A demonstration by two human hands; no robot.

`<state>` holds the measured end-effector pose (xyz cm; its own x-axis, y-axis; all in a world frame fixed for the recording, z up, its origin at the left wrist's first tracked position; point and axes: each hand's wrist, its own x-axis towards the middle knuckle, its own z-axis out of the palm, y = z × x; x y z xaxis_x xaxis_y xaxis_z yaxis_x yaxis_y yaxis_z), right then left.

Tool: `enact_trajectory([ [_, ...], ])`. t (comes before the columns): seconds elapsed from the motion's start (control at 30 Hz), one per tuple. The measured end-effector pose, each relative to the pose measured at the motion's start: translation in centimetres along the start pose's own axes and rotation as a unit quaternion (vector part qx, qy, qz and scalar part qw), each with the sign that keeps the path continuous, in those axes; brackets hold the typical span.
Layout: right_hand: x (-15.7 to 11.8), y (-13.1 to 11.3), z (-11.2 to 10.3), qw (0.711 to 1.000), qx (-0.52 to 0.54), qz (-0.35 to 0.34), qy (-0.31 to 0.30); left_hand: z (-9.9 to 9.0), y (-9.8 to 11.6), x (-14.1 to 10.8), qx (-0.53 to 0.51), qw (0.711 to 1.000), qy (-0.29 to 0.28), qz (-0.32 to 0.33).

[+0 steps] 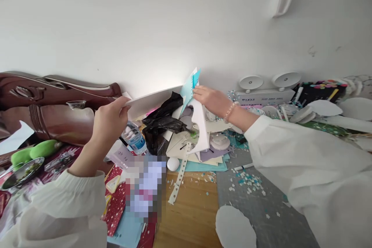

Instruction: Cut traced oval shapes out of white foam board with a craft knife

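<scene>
My left hand [110, 120] is closed on the near-left end of a white board [154, 99], which stretches to the right toward my other hand. My right hand [213, 102], with a beaded bracelet at the wrist, pinches blue paper [187, 91] with a row of small holes along its edge. Below those fingers hangs a white sheet with a curved cut-out [205, 128]; whether they grip it too I cannot tell. A crumpled black plastic bag [165, 120] lies behind and under the board. The water bottle [135, 137] stands near my left hand.
Paper sheets [219, 164], a star-punched strip [181, 176] and star confetti [248, 180] lie on the table [188, 217]. A white rounded piece [235, 226] is at the front. A blurred-out patch [147, 188] lies left of centre. A carved wooden sofa [58, 93] stands behind.
</scene>
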<state>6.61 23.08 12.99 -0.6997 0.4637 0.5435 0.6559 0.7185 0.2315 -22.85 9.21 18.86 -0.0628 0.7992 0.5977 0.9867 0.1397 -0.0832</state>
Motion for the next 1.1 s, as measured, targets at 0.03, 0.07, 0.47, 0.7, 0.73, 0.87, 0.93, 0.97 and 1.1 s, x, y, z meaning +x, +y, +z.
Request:
enact_trajectory([
  [0.03,-0.2,0.7,-0.6,1.000,0.000,0.001,0.006,0.0,0.0,0.1,0.000,1.000,-0.003,0.003],
  [0.07,-0.5,1.3,-1.3,1.000,-0.001,0.001,0.011,-0.1,-0.1,0.2,-0.001,1.000,-0.006,0.006],
  [0.47,-8.8,8.1,-9.3,0.993,-0.035,0.017,0.111,-1.4,-0.2,1.3,-0.054,0.993,-0.083,0.069],
  [0.7,-12.2,6.5,-9.5,0.976,-0.075,0.070,0.193,-1.0,0.2,1.0,-0.078,0.991,-0.077,0.083],
  [0.73,-12.2,6.3,-9.5,0.974,-0.077,0.078,0.200,-1.0,0.4,0.9,-0.081,0.990,-0.076,0.089],
  [0.87,-11.9,5.9,-9.1,0.970,-0.076,0.088,0.212,-1.4,0.8,0.7,-0.093,0.986,-0.085,0.112],
  [0.93,-11.8,5.6,-8.8,0.970,-0.073,0.083,0.215,-1.6,0.8,0.6,-0.116,0.980,-0.101,0.125],
  [0.97,-11.9,5.4,-8.7,0.971,-0.071,0.080,0.216,-1.6,0.7,0.5,-0.130,0.977,-0.106,0.128],
  [1.1,-12.4,4.4,-8.3,0.968,-0.069,0.070,0.230,-1.2,-0.5,0.4,-0.158,0.975,-0.093,0.126],
])
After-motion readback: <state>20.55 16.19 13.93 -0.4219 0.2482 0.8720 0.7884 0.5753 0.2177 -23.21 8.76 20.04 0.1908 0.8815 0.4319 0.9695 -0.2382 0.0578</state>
